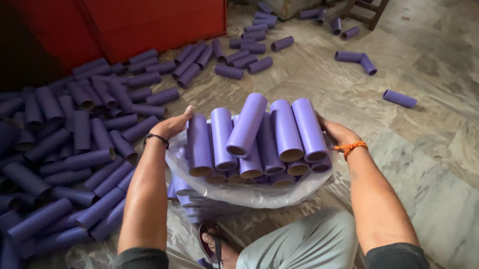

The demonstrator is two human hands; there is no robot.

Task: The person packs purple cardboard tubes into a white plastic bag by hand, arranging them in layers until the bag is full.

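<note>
A bundle of purple cardboard tubes (250, 135) lies stacked in a clear plastic bag (247, 193) on the floor in front of me, open ends facing me. My left hand (172, 126) presses against the left side of the bundle, next to the outermost tube. My right hand (333, 131) cups the right side of the bundle, fingers hidden behind the tubes. A black band is on my left wrist, an orange thread on my right. Both hands squeeze the stack from the sides.
A large heap of loose purple tubes (55, 151) covers the floor at left. More tubes lie scattered at the back (244, 57) and right (399, 98). A red cabinet (141, 12) stands behind. Wooden furniture legs (363, 9) are at top. My sandalled foot (218, 249) is below the bag.
</note>
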